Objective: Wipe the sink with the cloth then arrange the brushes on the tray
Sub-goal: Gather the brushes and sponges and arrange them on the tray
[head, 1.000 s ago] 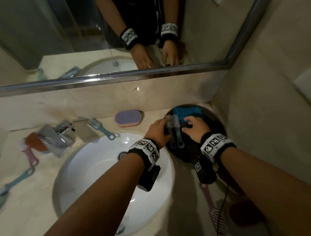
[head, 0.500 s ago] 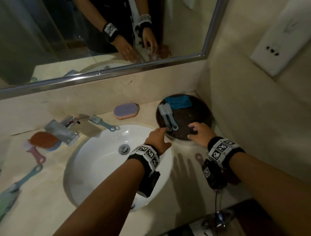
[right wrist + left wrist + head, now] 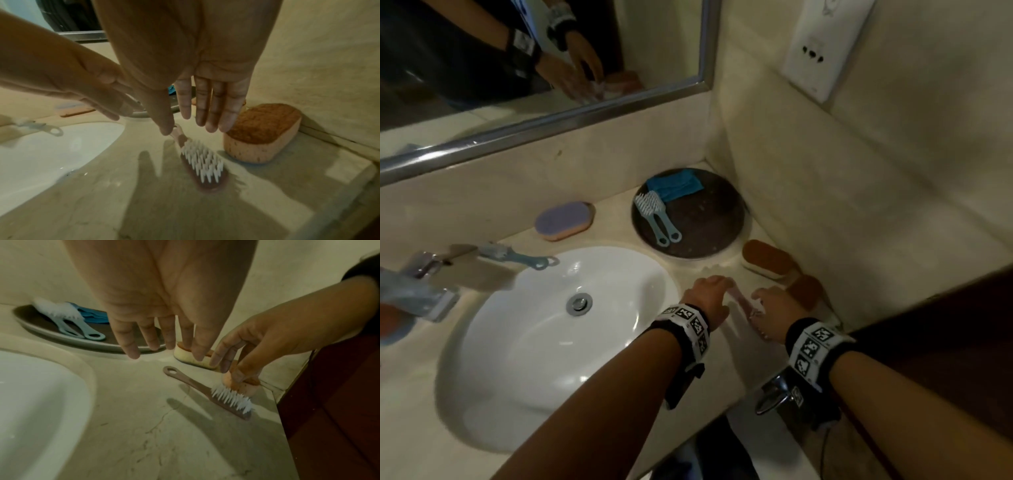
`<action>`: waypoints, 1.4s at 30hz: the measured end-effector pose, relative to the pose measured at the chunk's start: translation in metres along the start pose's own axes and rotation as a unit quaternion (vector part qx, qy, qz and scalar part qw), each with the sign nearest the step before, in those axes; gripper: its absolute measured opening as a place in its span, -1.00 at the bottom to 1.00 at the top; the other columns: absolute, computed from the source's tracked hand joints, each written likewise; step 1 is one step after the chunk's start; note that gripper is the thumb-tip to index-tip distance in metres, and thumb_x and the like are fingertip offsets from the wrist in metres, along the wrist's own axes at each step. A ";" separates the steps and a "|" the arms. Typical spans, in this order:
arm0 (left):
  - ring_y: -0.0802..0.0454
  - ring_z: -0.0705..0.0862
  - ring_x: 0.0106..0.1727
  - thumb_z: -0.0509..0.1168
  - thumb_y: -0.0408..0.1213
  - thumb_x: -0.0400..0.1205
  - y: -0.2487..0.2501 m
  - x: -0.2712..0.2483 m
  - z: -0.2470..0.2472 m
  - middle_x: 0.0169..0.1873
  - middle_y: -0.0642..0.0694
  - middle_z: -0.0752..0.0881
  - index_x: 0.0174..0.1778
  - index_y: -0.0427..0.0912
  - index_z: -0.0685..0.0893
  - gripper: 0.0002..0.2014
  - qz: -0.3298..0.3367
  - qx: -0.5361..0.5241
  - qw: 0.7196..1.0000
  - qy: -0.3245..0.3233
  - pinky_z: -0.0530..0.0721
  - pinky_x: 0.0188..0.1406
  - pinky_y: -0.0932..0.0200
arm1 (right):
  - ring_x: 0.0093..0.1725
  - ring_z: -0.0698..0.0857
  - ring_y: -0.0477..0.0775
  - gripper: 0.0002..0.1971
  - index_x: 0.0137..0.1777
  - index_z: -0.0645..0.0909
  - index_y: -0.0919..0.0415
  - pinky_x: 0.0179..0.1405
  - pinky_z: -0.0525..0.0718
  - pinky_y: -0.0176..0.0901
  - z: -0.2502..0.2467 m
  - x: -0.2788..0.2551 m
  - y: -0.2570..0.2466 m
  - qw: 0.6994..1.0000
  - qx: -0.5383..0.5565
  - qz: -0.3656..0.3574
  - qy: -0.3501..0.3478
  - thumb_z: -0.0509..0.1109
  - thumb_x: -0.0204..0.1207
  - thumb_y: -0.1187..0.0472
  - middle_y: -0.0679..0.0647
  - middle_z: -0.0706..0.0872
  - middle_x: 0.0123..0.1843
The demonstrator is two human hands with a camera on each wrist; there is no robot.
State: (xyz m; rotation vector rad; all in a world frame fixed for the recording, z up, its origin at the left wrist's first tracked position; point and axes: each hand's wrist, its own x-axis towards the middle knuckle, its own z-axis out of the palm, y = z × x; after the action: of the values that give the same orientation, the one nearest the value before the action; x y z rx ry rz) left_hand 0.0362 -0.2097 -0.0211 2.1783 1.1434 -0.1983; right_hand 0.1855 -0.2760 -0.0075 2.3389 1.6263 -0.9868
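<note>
A round dark tray (image 3: 709, 222) in the back right corner holds two light-blue brushes (image 3: 658, 219) side by side and a folded blue cloth (image 3: 676, 186). A pink brush (image 3: 741, 301) lies bristles-up on the counter in front of the tray, also seen as pink brush (image 3: 205, 391) and pink brush (image 3: 202, 164). My left hand (image 3: 709, 291) hovers over its handle end with straight fingers. My right hand (image 3: 774, 303) hangs over its bristle end, fingers relaxed, thumb tip close to the handle. Neither hand holds anything. The white sink (image 3: 524, 359) is at left.
Two orange sponges (image 3: 767, 260) (image 3: 804, 291) lie by the right wall, close to my right hand. A purple sponge (image 3: 565, 221) and another blue brush (image 3: 517, 256) sit behind the basin, near the tap (image 3: 424, 287). The counter's front edge is just below my wrists.
Both hands have left the tray and drawn back toward the counter's front, stopping over the pink brush. The two blue brushes stay on the tray.
</note>
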 end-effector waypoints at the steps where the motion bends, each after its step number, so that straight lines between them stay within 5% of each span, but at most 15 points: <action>1: -0.10 0.32 0.51 0.25 -0.28 0.58 0.002 0.006 0.003 0.54 0.02 0.33 0.50 0.06 0.34 -0.46 -0.003 -0.003 1.000 -0.003 0.40 0.47 -0.09 | 0.36 0.52 0.21 -0.55 0.43 0.40 0.14 0.39 0.50 0.02 0.002 0.004 0.002 1.000 -0.013 -0.001 -0.004 0.30 0.55 0.12 0.18 0.45 0.38; 7: -0.13 0.20 0.59 0.17 -0.38 0.60 0.008 0.036 0.022 0.62 -0.01 0.17 0.57 0.06 0.25 -0.41 -0.004 0.038 0.999 -0.025 0.31 0.52 -0.14 | 0.22 0.63 0.24 -0.62 0.30 0.50 0.12 0.19 0.64 0.05 0.015 0.028 0.014 0.995 -0.097 -0.014 -0.032 0.27 0.50 0.04 0.17 0.63 0.21; 11: -0.13 0.26 0.53 0.15 -0.41 0.59 0.003 0.042 0.028 0.57 -0.02 0.25 0.54 0.05 0.32 -0.43 0.009 0.070 0.997 -0.020 0.37 0.47 -0.09 | 0.17 0.65 0.27 -0.47 0.53 0.19 -0.08 0.08 0.66 0.06 0.022 0.032 0.014 0.992 -0.112 -0.045 -0.028 0.20 0.57 0.08 0.19 0.61 0.18; 16: -0.20 0.37 0.35 0.18 -0.28 0.62 -0.008 0.036 0.025 0.35 -0.14 0.38 0.44 0.00 0.39 -0.57 -0.011 0.133 0.991 0.008 0.46 0.26 -0.08 | 0.18 0.64 0.25 -0.78 0.17 0.51 0.15 0.13 0.63 0.04 0.022 0.032 0.014 0.995 -0.088 -0.037 -0.011 0.20 0.59 0.12 0.17 0.59 0.16; 21: -0.21 0.39 0.31 0.19 -0.20 0.65 -0.018 0.023 0.021 0.30 -0.16 0.42 0.33 -0.10 0.47 -0.68 -0.010 0.174 0.985 0.020 0.48 0.19 -0.06 | 0.20 0.60 0.24 -0.72 0.18 0.58 0.16 0.22 0.61 0.03 0.021 0.032 0.010 0.996 -0.082 -0.040 -0.019 0.32 0.52 0.11 0.17 0.52 0.21; 26: -0.18 0.56 0.19 0.17 -0.19 0.65 -0.021 0.005 0.000 0.13 -0.13 0.62 0.17 -0.13 0.48 -0.80 -0.033 0.124 0.992 0.007 0.44 0.19 -0.02 | 0.22 0.53 0.15 -0.76 0.06 0.61 0.03 0.24 0.57 0.10 0.009 0.027 -0.007 0.996 -0.056 -0.046 0.050 0.40 0.44 0.00 0.06 0.49 0.20; 31: -0.19 0.64 0.08 0.28 -0.18 0.62 -0.035 -0.021 -0.035 0.04 -0.15 0.71 -0.05 0.00 0.45 -0.89 -0.098 -0.037 0.994 0.043 0.54 0.10 0.04 | -0.01 0.64 0.00 -0.71 0.08 0.63 0.03 -0.10 0.59 -0.30 -0.039 0.025 -0.030 0.990 0.109 -0.077 0.039 0.53 0.35 0.18 -0.05 0.61 -0.06; 34: -0.20 0.64 0.16 0.30 -0.22 0.61 -0.043 -0.034 -0.055 0.11 -0.18 0.71 0.15 -0.05 0.59 -0.80 -0.111 -0.128 0.983 0.074 0.57 0.19 0.04 | 0.04 0.70 0.08 -0.59 0.08 0.56 -0.22 0.06 0.74 0.08 -0.060 0.033 -0.050 0.967 0.235 -0.081 0.046 0.54 0.28 0.17 -0.01 0.68 0.09; 36: -0.19 0.64 0.18 0.30 -0.25 0.61 -0.048 -0.042 -0.063 0.14 -0.19 0.70 0.23 -0.08 0.60 -0.74 -0.103 -0.152 0.978 0.094 0.57 0.21 0.07 | 0.19 0.65 0.16 -0.49 0.16 0.50 -0.14 0.16 0.70 0.22 -0.065 0.037 -0.069 0.930 0.354 -0.081 0.047 0.51 0.33 0.39 0.07 0.63 0.21; 38: -0.17 0.65 0.14 0.31 -0.29 0.60 -0.051 -0.047 -0.070 0.09 -0.19 0.72 0.18 -0.13 0.62 -0.76 -0.091 -0.182 0.972 0.121 0.57 0.16 0.11 | 0.17 0.64 0.17 -0.43 0.36 0.42 0.06 0.07 0.72 0.12 -0.071 0.034 -0.093 0.889 0.450 -0.071 0.051 0.44 0.40 0.49 0.13 0.60 0.20; 40: -0.14 0.65 0.07 0.33 -0.32 0.58 -0.054 -0.051 -0.075 -0.01 -0.17 0.70 0.14 -0.19 0.61 -0.78 -0.082 -0.216 0.962 0.148 0.56 0.10 0.13 | -0.03 0.68 0.06 -0.47 0.44 0.37 0.16 -0.17 0.71 -0.09 -0.071 0.032 -0.114 0.869 0.489 -0.062 0.044 0.39 0.49 0.42 0.16 0.63 0.14; 42: -0.12 0.62 0.02 0.34 -0.33 0.57 -0.057 -0.055 -0.079 -0.05 -0.15 0.67 0.14 -0.22 0.58 -0.77 -0.075 -0.237 0.955 0.161 0.55 0.07 0.13 | -0.15 0.70 -0.04 -0.58 0.40 0.44 0.16 -0.29 0.69 -0.20 -0.067 0.030 -0.132 0.880 0.471 -0.058 0.029 0.36 0.55 0.28 0.13 0.69 0.06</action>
State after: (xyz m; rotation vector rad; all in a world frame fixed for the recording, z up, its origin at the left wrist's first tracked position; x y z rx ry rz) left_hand -0.0546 -0.1748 0.0350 1.7329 1.3718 0.3495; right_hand 0.1055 -0.1674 0.0614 2.8193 1.4983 -2.1384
